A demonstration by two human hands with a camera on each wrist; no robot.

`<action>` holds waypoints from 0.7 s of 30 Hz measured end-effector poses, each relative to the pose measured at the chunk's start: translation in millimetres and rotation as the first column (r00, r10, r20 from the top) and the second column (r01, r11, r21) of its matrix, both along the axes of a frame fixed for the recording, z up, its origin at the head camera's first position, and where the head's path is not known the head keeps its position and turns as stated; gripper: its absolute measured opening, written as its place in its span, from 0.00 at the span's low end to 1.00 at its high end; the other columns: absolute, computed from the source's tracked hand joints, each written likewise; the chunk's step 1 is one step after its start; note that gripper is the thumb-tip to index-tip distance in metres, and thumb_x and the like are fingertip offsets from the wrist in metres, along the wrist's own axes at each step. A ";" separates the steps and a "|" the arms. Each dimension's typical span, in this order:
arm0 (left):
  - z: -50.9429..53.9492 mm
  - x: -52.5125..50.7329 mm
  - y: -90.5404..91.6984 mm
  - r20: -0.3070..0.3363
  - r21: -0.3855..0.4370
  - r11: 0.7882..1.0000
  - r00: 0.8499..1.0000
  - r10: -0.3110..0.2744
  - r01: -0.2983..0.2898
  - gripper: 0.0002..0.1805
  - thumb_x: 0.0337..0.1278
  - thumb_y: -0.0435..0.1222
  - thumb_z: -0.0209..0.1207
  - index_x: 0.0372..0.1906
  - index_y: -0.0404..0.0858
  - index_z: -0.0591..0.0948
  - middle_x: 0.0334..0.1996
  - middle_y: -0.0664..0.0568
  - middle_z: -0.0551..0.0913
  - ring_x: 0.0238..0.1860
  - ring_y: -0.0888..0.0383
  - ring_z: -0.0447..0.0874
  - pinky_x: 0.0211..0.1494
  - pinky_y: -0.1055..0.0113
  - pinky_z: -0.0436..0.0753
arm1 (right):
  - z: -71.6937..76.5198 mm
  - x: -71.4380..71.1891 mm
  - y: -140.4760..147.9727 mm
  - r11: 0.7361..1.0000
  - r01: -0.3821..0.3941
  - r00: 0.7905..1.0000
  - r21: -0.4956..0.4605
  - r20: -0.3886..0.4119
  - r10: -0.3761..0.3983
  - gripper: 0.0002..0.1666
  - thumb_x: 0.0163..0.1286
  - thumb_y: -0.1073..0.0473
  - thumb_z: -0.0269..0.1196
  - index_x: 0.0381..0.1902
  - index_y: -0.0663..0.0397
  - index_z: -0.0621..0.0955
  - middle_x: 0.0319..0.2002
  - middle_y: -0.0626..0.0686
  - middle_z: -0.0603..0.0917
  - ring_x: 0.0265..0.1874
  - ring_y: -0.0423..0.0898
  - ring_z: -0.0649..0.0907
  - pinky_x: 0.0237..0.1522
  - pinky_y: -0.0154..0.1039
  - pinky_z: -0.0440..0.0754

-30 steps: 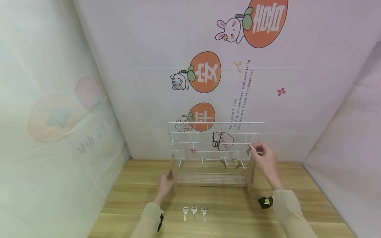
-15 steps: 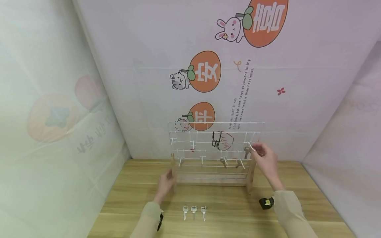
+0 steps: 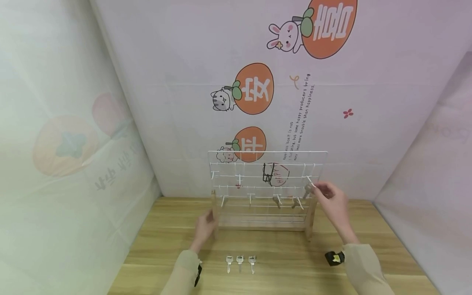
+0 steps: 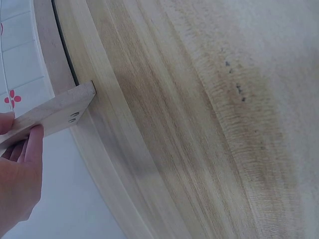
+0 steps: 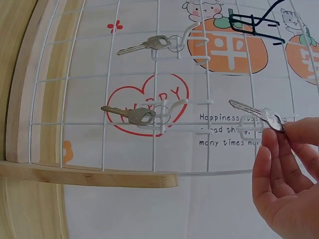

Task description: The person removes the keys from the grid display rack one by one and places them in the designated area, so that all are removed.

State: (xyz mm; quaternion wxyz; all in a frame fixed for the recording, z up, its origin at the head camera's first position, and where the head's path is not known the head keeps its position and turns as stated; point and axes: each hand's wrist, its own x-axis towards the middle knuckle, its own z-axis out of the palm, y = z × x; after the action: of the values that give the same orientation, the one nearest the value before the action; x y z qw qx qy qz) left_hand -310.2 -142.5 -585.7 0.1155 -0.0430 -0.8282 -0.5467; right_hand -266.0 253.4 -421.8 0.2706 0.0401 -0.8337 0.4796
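Note:
My right hand (image 3: 333, 203) is at the right end of a white wire rack (image 3: 267, 151). In the right wrist view that hand (image 5: 286, 181) pinches the head of a silver key (image 5: 256, 112) between thumb and finger, beside a white hook; whether its ring is on the hook I cannot tell. Two other keys (image 5: 144, 45) (image 5: 134, 114) hang from hooks. My left hand (image 3: 205, 229) grips the rack's left wooden upright (image 3: 215, 213), with fingers and thumb on either side of the wood (image 4: 55, 112) in the left wrist view.
Three keys (image 3: 229, 264) (image 3: 240, 263) (image 3: 252, 264) lie in a row on the wooden table (image 3: 284, 274) in front of the rack. A black wire piece (image 3: 268, 173) is on the grid. Printed cloth (image 3: 184, 123) stands behind.
My right hand has shifted slightly right and down, and the key by it has moved a little with it. My left hand and the three keys on the table have stayed in place.

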 end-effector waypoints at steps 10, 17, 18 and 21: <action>2.4 0.0 -0.3 0.017 0.028 1.000 1.000 -0.007 0.006 0.24 0.60 0.26 0.61 0.61 0.23 0.74 0.56 0.27 0.80 0.59 0.33 0.80 0.63 0.45 0.82 | 3.6 12.6 0.8 0.999 0.043 0.999 0.015 -0.034 -0.042 0.09 0.68 0.60 0.65 0.41 0.61 0.85 0.38 0.58 0.89 0.33 0.18 0.80 0.37 0.14 0.81; 2.0 0.7 0.0 0.016 0.035 0.999 1.000 -0.016 0.015 0.24 0.60 0.26 0.60 0.61 0.22 0.74 0.56 0.27 0.80 0.58 0.33 0.80 0.63 0.45 0.82 | 6.4 21.8 -3.2 0.998 0.058 0.997 0.003 -0.045 -0.058 0.08 0.67 0.61 0.66 0.41 0.58 0.85 0.36 0.47 0.89 0.32 0.19 0.80 0.37 0.14 0.81; 1.9 0.7 0.0 0.017 0.037 0.999 1.000 -0.017 0.016 0.24 0.60 0.26 0.60 0.61 0.22 0.74 0.56 0.27 0.80 0.59 0.33 0.80 0.63 0.45 0.82 | 6.5 22.8 -4.0 0.998 0.059 0.997 0.005 -0.046 -0.058 0.07 0.67 0.61 0.66 0.41 0.58 0.85 0.36 0.48 0.89 0.32 0.18 0.80 0.37 0.14 0.81; 1.7 0.5 -0.2 0.017 0.037 0.999 1.000 -0.022 0.021 0.23 0.60 0.25 0.60 0.61 0.22 0.74 0.56 0.27 0.80 0.59 0.33 0.80 0.62 0.45 0.83 | 4.5 24.7 -6.2 0.998 0.056 0.998 0.024 -0.041 -0.055 0.07 0.67 0.60 0.66 0.40 0.58 0.85 0.37 0.54 0.90 0.32 0.18 0.80 0.36 0.14 0.81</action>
State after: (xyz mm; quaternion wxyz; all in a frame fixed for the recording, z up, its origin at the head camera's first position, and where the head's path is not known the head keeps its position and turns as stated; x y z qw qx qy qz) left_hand -309.6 -142.7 -584.0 0.1031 -0.0449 -0.8184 -0.5635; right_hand -241.2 247.2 -417.3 0.2999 0.0299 -0.8350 0.4604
